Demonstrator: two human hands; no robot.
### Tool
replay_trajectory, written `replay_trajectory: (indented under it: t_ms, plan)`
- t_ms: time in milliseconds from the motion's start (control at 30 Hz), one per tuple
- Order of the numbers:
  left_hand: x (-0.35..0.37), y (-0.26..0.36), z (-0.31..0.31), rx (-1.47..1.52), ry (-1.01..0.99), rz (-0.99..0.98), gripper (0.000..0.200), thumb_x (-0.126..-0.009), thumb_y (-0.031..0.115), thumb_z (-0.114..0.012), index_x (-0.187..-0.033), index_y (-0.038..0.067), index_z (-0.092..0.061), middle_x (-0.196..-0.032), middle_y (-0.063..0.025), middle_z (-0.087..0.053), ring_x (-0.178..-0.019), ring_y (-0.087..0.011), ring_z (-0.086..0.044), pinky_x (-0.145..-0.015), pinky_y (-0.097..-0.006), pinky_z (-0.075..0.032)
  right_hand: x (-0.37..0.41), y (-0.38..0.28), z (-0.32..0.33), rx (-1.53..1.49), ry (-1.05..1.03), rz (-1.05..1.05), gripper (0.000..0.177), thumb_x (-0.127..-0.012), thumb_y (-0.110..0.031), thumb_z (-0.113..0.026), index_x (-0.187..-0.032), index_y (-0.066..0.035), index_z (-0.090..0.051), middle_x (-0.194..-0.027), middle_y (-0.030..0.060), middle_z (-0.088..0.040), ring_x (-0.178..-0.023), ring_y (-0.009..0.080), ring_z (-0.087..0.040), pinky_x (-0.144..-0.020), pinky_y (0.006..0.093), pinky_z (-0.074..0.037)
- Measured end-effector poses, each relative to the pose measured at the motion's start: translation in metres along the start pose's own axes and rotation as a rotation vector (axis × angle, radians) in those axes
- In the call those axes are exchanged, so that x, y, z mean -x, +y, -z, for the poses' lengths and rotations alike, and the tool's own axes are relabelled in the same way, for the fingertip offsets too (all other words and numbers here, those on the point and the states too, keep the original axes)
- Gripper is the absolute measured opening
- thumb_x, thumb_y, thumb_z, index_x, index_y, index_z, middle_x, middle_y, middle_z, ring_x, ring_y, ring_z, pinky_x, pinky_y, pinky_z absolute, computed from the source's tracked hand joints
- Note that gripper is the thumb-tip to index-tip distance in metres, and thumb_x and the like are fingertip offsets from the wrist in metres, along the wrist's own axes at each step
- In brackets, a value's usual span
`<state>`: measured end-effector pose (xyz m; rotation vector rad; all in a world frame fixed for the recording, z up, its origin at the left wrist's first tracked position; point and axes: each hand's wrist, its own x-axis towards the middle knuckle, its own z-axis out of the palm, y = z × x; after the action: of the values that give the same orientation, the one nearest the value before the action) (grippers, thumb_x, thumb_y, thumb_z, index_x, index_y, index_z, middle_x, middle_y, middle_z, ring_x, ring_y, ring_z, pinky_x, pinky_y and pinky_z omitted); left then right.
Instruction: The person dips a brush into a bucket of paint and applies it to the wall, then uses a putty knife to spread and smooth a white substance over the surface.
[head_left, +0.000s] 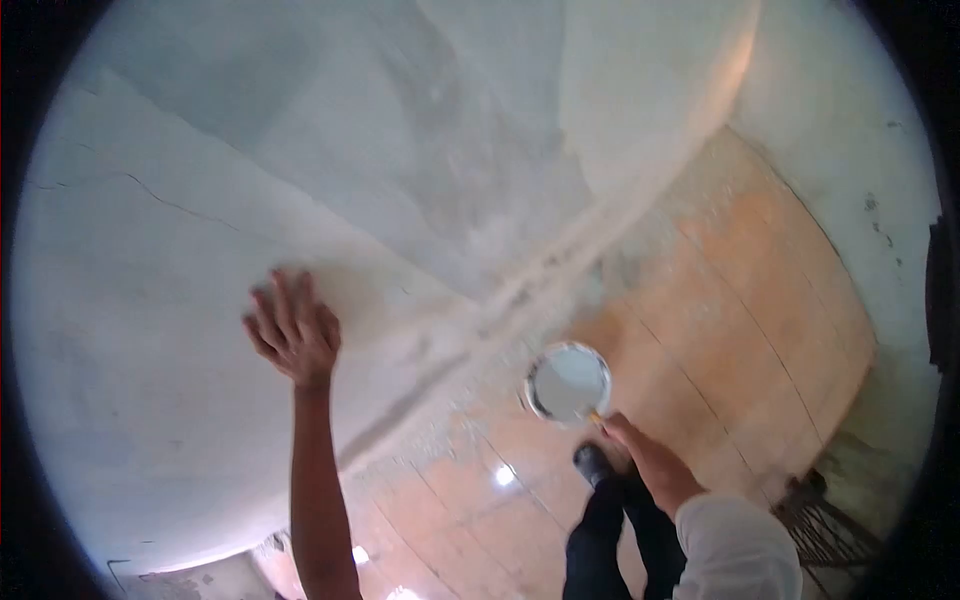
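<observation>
My left hand [292, 335] lies against the pale wall [180, 300] with its fingers spread, holding nothing. Low on the right, my right hand [622, 430] is closed around the end of a yellow-handled tool [596, 416]. The tool's other end is at the near rim of a round white bucket [529, 392] and cannot be made out. Whitish-grey paint [568, 382] shows inside the bucket, which stands on the tiled floor by my foot. Darker, damp-looking grey patches [440, 110] cover part of the wall above.
Orange-brown floor tiles [740, 300] spread to the right, with pale splashes along the wall's base. A thin crack [165, 200] runs across the wall at left. My dark shoe [593, 463] is just below the bucket. A dark metal lattice object [825, 525] stands at lower right.
</observation>
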<state>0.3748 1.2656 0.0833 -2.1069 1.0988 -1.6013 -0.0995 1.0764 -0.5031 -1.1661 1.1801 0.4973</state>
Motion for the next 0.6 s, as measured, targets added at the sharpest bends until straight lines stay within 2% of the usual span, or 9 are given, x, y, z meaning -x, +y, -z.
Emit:
replay_trajectory:
  t_ms: [33,67,100,167,267,367,400,533,600]
  plan:
    - [0.000,0.003,-0.002,-0.001,0.004,0.026,0.044,-0.110,0.034,-0.047,-0.151,0.022,-0.058,-0.164,-0.0098,-0.050,-0.156,-0.0365,-0.037,-0.129,-0.0548,-0.019,0.005,-0.002,0.014,0.169,-0.182,-0.019,0.045,-0.100,-0.036,-0.066,-0.063,-0.010,-0.068,-0.055,0.0051,-0.060,-0.044,0.0165,-0.054,-0.044,0.0342,-0.039]
    - [0.001,0.005,-0.003,-0.006,0.009,0.053,0.042,-0.109,0.034,-0.047,-0.148,0.025,-0.062,-0.162,-0.0078,-0.053,-0.155,-0.0353,-0.039,-0.129,-0.0527,-0.019,0.042,-0.026,0.027,0.138,-0.288,0.038,0.038,-0.100,-0.033,-0.067,-0.070,-0.009,-0.071,-0.060,0.0041,-0.064,-0.047,0.0147,-0.055,-0.045,0.0328,-0.040]
    - [0.003,0.008,-0.003,0.024,-0.027,0.059,0.042,-0.109,0.034,-0.047,-0.148,0.025,-0.062,-0.162,-0.0078,-0.053,-0.155,-0.0353,-0.039,-0.129,-0.0527,-0.019,0.027,-0.011,0.026,-0.072,-0.402,-0.035,0.027,-0.103,-0.026,-0.065,-0.085,-0.007,-0.073,-0.074,0.0041,-0.067,-0.061,0.0136,-0.062,-0.053,0.0316,-0.046]
    - [0.005,0.009,-0.005,0.009,0.010,0.064,0.043,-0.111,0.036,-0.044,-0.149,0.027,-0.060,-0.163,-0.0050,-0.052,-0.155,-0.0331,-0.038,-0.130,-0.0520,-0.016,0.034,-0.012,0.031,-0.136,-0.523,-0.035,0.019,-0.104,-0.020,-0.062,-0.102,-0.004,-0.072,-0.090,0.0049,-0.068,-0.076,0.0133,-0.064,-0.062,0.0296,-0.049]
    - [0.008,0.009,-0.008,0.027,0.006,0.085,0.043,-0.111,0.038,-0.041,-0.150,0.030,-0.059,-0.162,-0.0021,-0.053,-0.155,-0.0306,-0.038,-0.130,-0.0515,-0.014,0.086,-0.052,0.042,-0.195,-0.614,0.044,0.018,-0.106,-0.015,-0.060,-0.113,-0.001,-0.068,-0.099,0.0060,-0.068,-0.082,0.0133,-0.064,-0.070,0.0281,-0.052]
    - [0.009,0.007,-0.009,-0.012,-0.013,0.074,0.043,-0.110,0.037,-0.043,-0.150,0.032,-0.058,-0.161,-0.0003,-0.054,-0.156,-0.0290,-0.037,-0.131,-0.0504,-0.013,0.132,-0.092,0.052,-0.049,-0.565,0.216,0.025,-0.107,-0.014,-0.059,-0.126,0.001,-0.062,-0.106,0.0082,-0.069,-0.078,0.0120,-0.060,-0.071,0.0275,-0.053]
    - [0.009,0.005,-0.009,-0.019,-0.009,0.082,0.043,-0.110,0.037,-0.043,-0.150,0.032,-0.058,-0.161,-0.0003,-0.054,-0.156,-0.0290,-0.037,-0.131,-0.0504,-0.013,0.155,-0.110,0.054,-0.064,-0.542,0.282,0.037,-0.108,-0.017,-0.061,-0.140,0.000,-0.053,-0.109,0.0085,-0.070,-0.079,0.0116,-0.062,-0.070,0.0282,-0.054]
    - [0.008,0.005,-0.005,0.005,-0.030,0.082,0.044,-0.106,0.035,-0.049,-0.149,0.035,-0.059,-0.162,0.0022,-0.053,-0.156,-0.0268,-0.037,-0.131,-0.0495,-0.014,0.211,-0.154,0.047,-0.081,-0.406,0.388,0.042,-0.108,-0.011,-0.056,-0.148,0.000,-0.047,-0.115,0.0110,-0.067,-0.081,0.0122,-0.064,-0.068,0.0274,-0.054]
    - [0.008,0.005,-0.005,0.025,-0.028,0.085,0.046,-0.104,0.032,-0.053,-0.149,0.037,-0.059,-0.163,0.0055,-0.052,-0.156,-0.0249,-0.039,-0.132,-0.0489,-0.016,0.234,-0.178,0.044,-0.056,-0.340,0.403,0.038,-0.108,-0.011,-0.057,-0.144,0.000,-0.048,-0.115,0.0110,-0.066,-0.081,0.0128,-0.064,-0.067,0.0280,-0.054]
